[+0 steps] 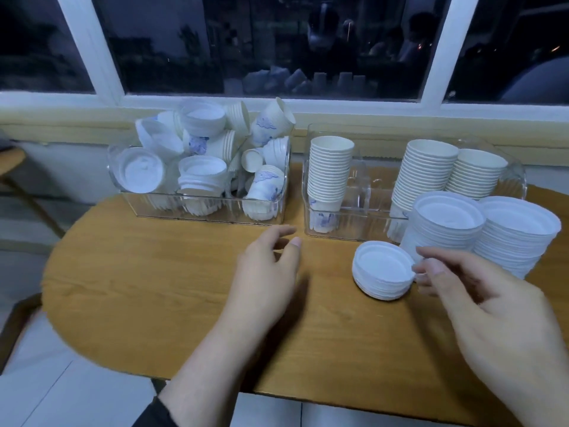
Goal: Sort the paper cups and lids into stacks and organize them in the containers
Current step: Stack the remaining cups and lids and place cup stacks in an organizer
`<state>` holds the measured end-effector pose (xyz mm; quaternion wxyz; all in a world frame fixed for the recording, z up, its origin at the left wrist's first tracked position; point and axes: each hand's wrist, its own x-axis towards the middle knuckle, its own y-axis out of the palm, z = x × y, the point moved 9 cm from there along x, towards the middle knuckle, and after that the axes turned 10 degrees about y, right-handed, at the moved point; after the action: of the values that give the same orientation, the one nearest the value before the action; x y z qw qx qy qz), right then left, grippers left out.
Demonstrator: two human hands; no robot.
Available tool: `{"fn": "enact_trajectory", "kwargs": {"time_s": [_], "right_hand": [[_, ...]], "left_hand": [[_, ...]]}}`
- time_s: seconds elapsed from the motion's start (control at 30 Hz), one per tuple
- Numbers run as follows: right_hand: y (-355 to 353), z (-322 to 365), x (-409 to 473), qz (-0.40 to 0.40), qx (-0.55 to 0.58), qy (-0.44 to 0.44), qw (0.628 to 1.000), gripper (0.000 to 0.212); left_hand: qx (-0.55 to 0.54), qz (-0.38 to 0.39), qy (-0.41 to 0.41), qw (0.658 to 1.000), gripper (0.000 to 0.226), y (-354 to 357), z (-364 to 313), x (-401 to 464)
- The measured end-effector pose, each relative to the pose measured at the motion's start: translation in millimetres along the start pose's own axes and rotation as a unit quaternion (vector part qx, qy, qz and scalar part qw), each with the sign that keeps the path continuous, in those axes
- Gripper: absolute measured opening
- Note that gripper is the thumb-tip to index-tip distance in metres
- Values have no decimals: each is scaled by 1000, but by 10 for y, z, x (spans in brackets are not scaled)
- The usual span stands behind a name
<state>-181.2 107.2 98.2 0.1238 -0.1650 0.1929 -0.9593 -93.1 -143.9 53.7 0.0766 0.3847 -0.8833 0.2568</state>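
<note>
Nearest the camera, the right hand [489, 306] hangs over the near right part of the wooden table [154, 288], its fingers loosely bent and holding nothing; the fingertips [423, 268] sit just beside the rim of a short stack of white lids [381, 271], and whether they touch it cannot be told through the blur. The left hand [268, 272] hovers over the middle of the table, fingers relaxed and slightly spread, empty, a dark sleeve [154, 416] at its wrist.

Two tall lid stacks [480, 232] stand by the right edge, just behind the short stack. Behind them, a clear container [363, 208] at the far right holds three neat stacks of paper cups [331, 167], one at its left end and two at its right. At the far left, a second clear container [197, 214] is heaped with unsorted cups and lids [203, 146], some cups printed in blue.

The table has a rounded left end and a light wood grain. It stands against a wall under a white-framed window [277, 44], dark outside, whose glass reflects cups and dim figures. Pale floor tiles [46, 389] show below the near edge.
</note>
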Motion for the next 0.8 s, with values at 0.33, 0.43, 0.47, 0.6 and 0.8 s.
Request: {"fn": "enact_trajectory", "kwargs": {"time_s": [0.33, 0.43, 0.47, 0.6, 0.8], "right_hand": [[1401, 1191, 308, 135, -149, -144, 969, 26], [1999, 1434, 722, 147, -307, -177, 924, 35], [2211, 1474, 861, 149, -359, -191, 901, 35], [2858, 1380, 1371, 152, -519, -205, 816, 26], [3199, 1197, 1753, 149, -619, -180, 750, 16]], "left_hand": [[62, -11, 14, 998, 18, -755, 299, 191], [70, 6, 16, 997, 21, -781, 367, 258], [63, 7, 14, 998, 21, -802, 390, 274], [78, 24, 3, 997, 26, -825, 508, 378], [51, 17, 9, 999, 28, -908, 587, 435]]}}
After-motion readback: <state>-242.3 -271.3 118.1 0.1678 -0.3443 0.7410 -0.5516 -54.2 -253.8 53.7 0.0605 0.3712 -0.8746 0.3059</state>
